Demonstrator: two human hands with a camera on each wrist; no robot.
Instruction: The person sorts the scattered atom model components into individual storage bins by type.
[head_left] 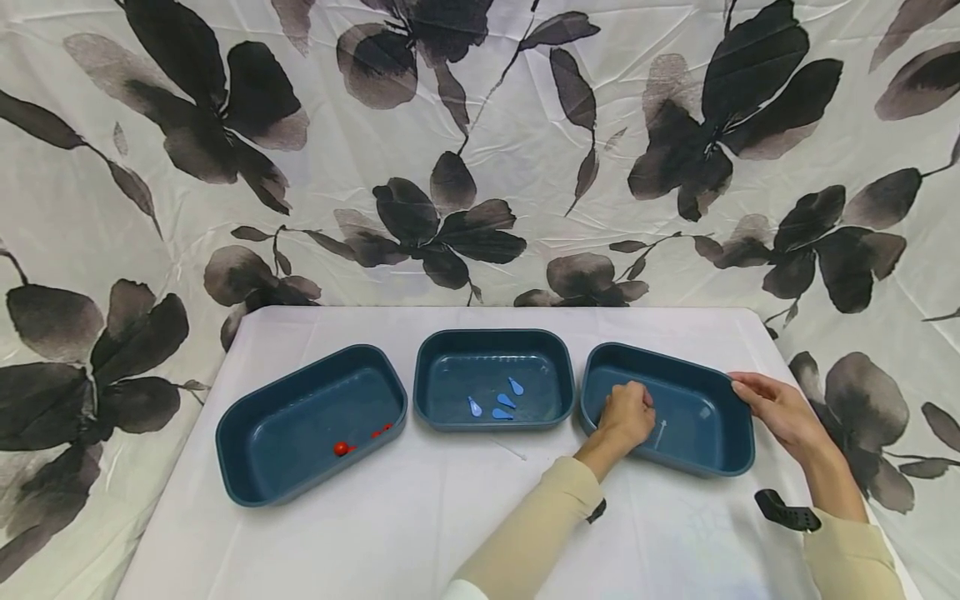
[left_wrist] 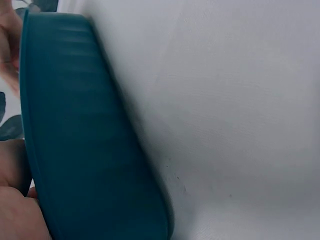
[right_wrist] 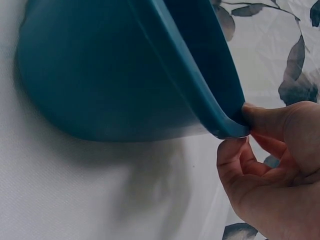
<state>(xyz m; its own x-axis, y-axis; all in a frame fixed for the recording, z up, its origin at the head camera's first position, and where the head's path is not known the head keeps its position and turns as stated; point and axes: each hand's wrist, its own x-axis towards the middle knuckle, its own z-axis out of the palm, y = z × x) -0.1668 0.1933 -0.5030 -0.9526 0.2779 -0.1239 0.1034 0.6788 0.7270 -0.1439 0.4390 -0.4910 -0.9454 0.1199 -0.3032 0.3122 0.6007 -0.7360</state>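
Note:
The right-hand blue tray [head_left: 705, 462] stands at an angle on the table. My left hand [head_left: 627, 415] reaches over its near rim into it, fingers bent downward. In the left wrist view that hand [left_wrist: 15, 212] shows beside the tray's wall [left_wrist: 85, 125], its fingertips hidden, so I cannot tell whether they hold anything. A small pale arrow-like piece [head_left: 662, 432] lies on the tray floor just right of the hand. My right hand [head_left: 783, 412] pinches the tray's far right corner. In the right wrist view, thumb and fingers [right_wrist: 232, 155] meet at the rim [right_wrist: 200, 107].
The middle blue tray [head_left: 495, 333] holds several light-blue teardrop-shaped pieces [head_left: 506, 401]. In the angled left tray [head_left: 251, 500] lie a red ball [head_left: 342, 448] and small red bits [head_left: 381, 432]. A thin pale stick [head_left: 510, 450] lies before the middle tray. Floral cloth [head_left: 480, 167] hangs behind the table.

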